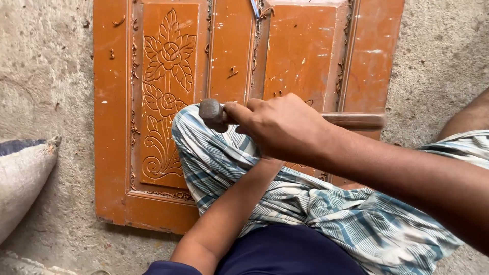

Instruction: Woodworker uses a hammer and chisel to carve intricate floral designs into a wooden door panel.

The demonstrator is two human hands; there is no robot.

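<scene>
1. Clenched around a hammer (pixel 214 115), the right hand (pixel 280 127) grips the wooden handle close behind the metal head, forefinger stretched along the shaft; the handle's free end sticks out to the right past the wrist.
2. Nearest the camera, the left forearm runs up from the bottom edge and disappears beneath the right hand, so the left hand is hidden and its grip cannot be told.
3. Under both arms a knee wrapped in blue-and-white checked cloth (pixel 229 163) rests on the lower middle of an orange-brown carved door panel (pixel 112 127).
4. That panel lies flat on a concrete floor (pixel 51 76); its near edge and left edge show in full, with bare floor beside them.
5. A grey sack (pixel 23 173) sits at the left border, apart from the panel's edge.
6. Farther off, the floral carving (pixel 168 76) lies uncovered left of the hammer head.
</scene>
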